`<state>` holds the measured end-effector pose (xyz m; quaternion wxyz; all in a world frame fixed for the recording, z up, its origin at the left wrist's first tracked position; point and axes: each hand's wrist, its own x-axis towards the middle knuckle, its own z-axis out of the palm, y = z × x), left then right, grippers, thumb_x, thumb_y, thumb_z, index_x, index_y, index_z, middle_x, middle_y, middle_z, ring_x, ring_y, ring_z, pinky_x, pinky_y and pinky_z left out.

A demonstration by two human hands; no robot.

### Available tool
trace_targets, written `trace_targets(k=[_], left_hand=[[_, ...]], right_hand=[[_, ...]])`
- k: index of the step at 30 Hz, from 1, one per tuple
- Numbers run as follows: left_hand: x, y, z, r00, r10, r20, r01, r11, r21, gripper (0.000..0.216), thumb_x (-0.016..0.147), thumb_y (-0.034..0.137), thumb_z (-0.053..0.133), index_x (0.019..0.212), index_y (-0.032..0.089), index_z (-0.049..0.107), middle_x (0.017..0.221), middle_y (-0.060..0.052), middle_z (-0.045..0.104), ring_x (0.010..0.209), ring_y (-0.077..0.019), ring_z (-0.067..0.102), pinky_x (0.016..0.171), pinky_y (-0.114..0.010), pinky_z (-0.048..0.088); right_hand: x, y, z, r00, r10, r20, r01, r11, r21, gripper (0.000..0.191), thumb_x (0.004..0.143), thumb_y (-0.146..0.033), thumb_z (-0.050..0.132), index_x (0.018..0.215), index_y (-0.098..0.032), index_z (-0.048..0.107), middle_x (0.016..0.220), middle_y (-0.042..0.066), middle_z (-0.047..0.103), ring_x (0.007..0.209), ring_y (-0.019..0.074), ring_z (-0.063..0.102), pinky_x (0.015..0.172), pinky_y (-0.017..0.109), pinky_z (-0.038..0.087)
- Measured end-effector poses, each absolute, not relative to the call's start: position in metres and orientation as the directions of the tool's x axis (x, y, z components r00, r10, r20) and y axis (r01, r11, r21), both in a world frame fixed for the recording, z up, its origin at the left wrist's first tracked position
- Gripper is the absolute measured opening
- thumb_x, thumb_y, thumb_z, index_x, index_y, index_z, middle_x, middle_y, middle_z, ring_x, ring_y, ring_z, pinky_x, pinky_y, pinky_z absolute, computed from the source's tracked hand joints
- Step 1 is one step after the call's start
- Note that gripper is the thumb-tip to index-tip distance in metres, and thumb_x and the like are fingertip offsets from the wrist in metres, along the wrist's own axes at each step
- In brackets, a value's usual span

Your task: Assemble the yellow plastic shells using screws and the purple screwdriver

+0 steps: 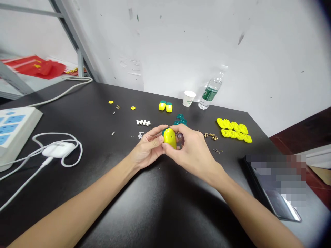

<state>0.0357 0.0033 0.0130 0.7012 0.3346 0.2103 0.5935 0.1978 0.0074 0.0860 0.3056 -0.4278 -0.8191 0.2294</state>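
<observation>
Both my hands meet over the middle of the black table (165, 206), pinching a small yellow and green plastic piece (170, 137). My left hand (148, 148) curls its fingers round the piece from the left. From the right, my right hand (190, 150) grips it with thumb and fingers. Two assembled yellow and green pieces (165, 106) stand further back. A pile of green shells (180, 120) lies just behind my hands. Several yellow shells (234, 130) lie in rows to the right. Small white parts (143, 122) and tiny brass screws (210, 136) are scattered close by.
A paper cup (189, 98) and a water bottle (211, 90) stand by the white wall. A power strip (14, 132) and a white charger with coiled cable (58, 150) lie at left. A phone or tablet (274, 193) lies at right near the table edge.
</observation>
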Motion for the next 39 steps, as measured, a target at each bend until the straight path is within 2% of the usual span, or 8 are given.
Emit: trace_targets(k=[15, 20, 23, 25, 27, 30, 34, 39], left_hand=[[0.031, 0.002, 0.013, 0.346, 0.933, 0.096, -0.752, 0.215, 0.623, 0.032, 0.080, 0.017, 0.079, 0.108, 0.029, 0.074, 0.108, 0.001, 0.075, 0.098, -0.0163, 0.071, 0.086, -0.027, 0.058], [0.040, -0.001, 0.019, 0.344, 0.938, 0.040, -0.731, 0.240, 0.638, 0.035, 0.089, 0.022, 0.069, 0.123, 0.026, 0.068, 0.119, -0.004, 0.071, 0.102, -0.0188, 0.070, 0.085, -0.031, 0.059], [0.045, -0.003, 0.021, 0.326, 0.945, 0.030, -0.703, 0.221, 0.675, 0.040, 0.091, 0.022, 0.066, 0.131, 0.025, 0.062, 0.120, -0.007, 0.069, 0.100, -0.0192, 0.069, 0.084, -0.033, 0.059], [0.047, -0.003, 0.019, 0.297, 0.955, 0.017, -0.678, 0.198, 0.708, 0.042, 0.091, 0.022, 0.066, 0.133, 0.025, 0.060, 0.116, -0.007, 0.070, 0.095, -0.0192, 0.070, 0.081, -0.035, 0.060], [0.047, -0.002, 0.017, 0.278, 0.961, 0.004, -0.639, 0.182, 0.747, 0.043, 0.091, 0.025, 0.067, 0.133, 0.024, 0.059, 0.115, -0.009, 0.070, 0.091, -0.0208, 0.070, 0.075, -0.035, 0.061], [0.047, 0.000, 0.012, 0.257, 0.966, -0.012, -0.556, 0.159, 0.816, 0.042, 0.091, 0.031, 0.067, 0.130, 0.020, 0.059, 0.122, -0.014, 0.066, 0.092, -0.0237, 0.070, 0.062, -0.029, 0.058], [0.047, 0.003, 0.008, 0.200, 0.980, -0.021, -0.470, 0.115, 0.875, 0.041, 0.090, 0.037, 0.067, 0.124, 0.015, 0.061, 0.121, -0.017, 0.066, 0.086, -0.0208, 0.069, 0.054, -0.022, 0.051], [0.047, 0.006, 0.005, 0.164, 0.986, -0.038, -0.400, 0.101, 0.911, 0.045, 0.088, 0.042, 0.069, 0.123, 0.014, 0.062, 0.117, -0.016, 0.067, 0.083, -0.0202, 0.069, 0.052, -0.022, 0.048]], right_hand=[[0.197, 0.006, 0.084, -0.479, 0.811, 0.336, 0.580, 0.580, -0.572, 0.031, 0.083, -0.033, 0.072, 0.108, -0.016, 0.065, 0.083, 0.002, 0.068, 0.070, 0.0153, 0.059, 0.063, 0.028, 0.043], [0.197, 0.013, 0.078, -0.481, 0.829, 0.286, 0.705, 0.559, -0.436, 0.036, 0.082, -0.043, 0.074, 0.100, -0.014, 0.063, 0.080, 0.004, 0.067, 0.066, 0.0177, 0.057, 0.058, 0.030, 0.038], [0.200, 0.019, 0.076, -0.495, 0.832, 0.253, 0.736, 0.555, -0.386, 0.042, 0.081, -0.048, 0.074, 0.103, -0.014, 0.062, 0.079, 0.005, 0.067, 0.065, 0.0187, 0.058, 0.056, 0.030, 0.036], [0.204, 0.023, 0.079, -0.497, 0.826, 0.267, 0.705, 0.564, -0.431, 0.038, 0.084, -0.046, 0.071, 0.105, -0.015, 0.063, 0.077, 0.004, 0.067, 0.063, 0.0171, 0.058, 0.056, 0.029, 0.038], [0.209, 0.026, 0.085, -0.447, 0.829, 0.337, 0.628, 0.559, -0.541, 0.027, 0.091, -0.043, 0.062, 0.096, -0.017, 0.065, 0.068, 0.000, 0.064, 0.058, 0.0133, 0.056, 0.054, 0.026, 0.038], [0.219, 0.024, 0.100, -0.284, 0.819, 0.499, 0.502, 0.570, -0.650, 0.039, 0.098, -0.049, 0.050, 0.075, -0.019, 0.060, 0.060, -0.002, 0.057, 0.051, 0.0097, 0.051, 0.050, 0.025, 0.037], [0.227, 0.019, 0.114, -0.248, 0.732, 0.635, 0.478, 0.662, -0.577, 0.044, 0.099, -0.050, 0.047, 0.070, -0.019, 0.058, 0.063, -0.001, 0.059, 0.050, 0.0083, 0.049, 0.049, 0.025, 0.036], [0.228, 0.022, 0.111, -0.331, 0.704, 0.628, 0.376, 0.709, -0.597, 0.035, 0.095, -0.048, 0.057, 0.076, -0.019, 0.058, 0.065, -0.002, 0.062, 0.051, 0.0078, 0.053, 0.049, 0.023, 0.039]])
